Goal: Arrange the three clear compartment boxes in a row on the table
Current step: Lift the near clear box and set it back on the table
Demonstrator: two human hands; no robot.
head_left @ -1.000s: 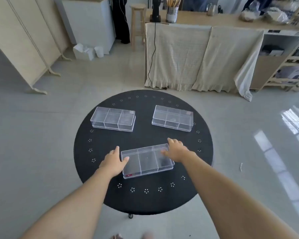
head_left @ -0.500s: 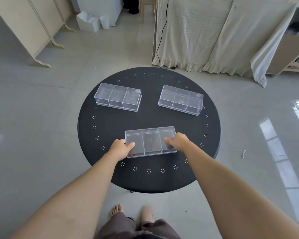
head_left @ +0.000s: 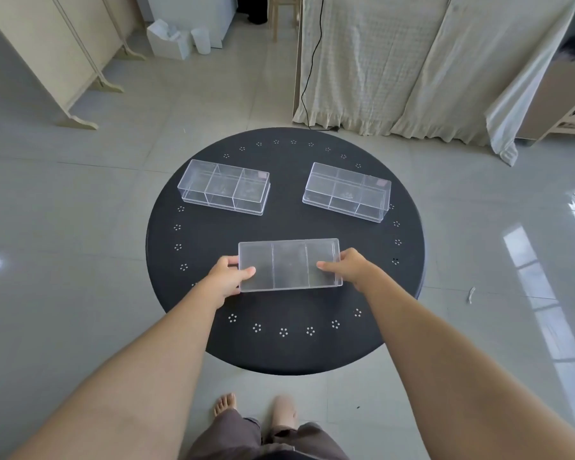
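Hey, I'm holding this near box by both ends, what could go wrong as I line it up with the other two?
The near box is pinched only at its short ends by the left hand and right hand; smooth plastic may slip. The far right box sits angled near the table edge, so a nudge could push it off.

One view only, worn on the head, looking steeply down and forward from above the round black table (head_left: 213, 340), which sits whole in mid-frame with the person's own feet (head_left: 225, 404) at the bottom edge. It's a wide lens, so both forearms sweep in from the lower corners to the left hand (head_left: 228, 277) and right hand (head_left: 349, 268), near the camera, while the draped counter (head_left: 412, 61) and folding screen (head_left: 47, 54) lie far off at the top. No second view shares any of this.
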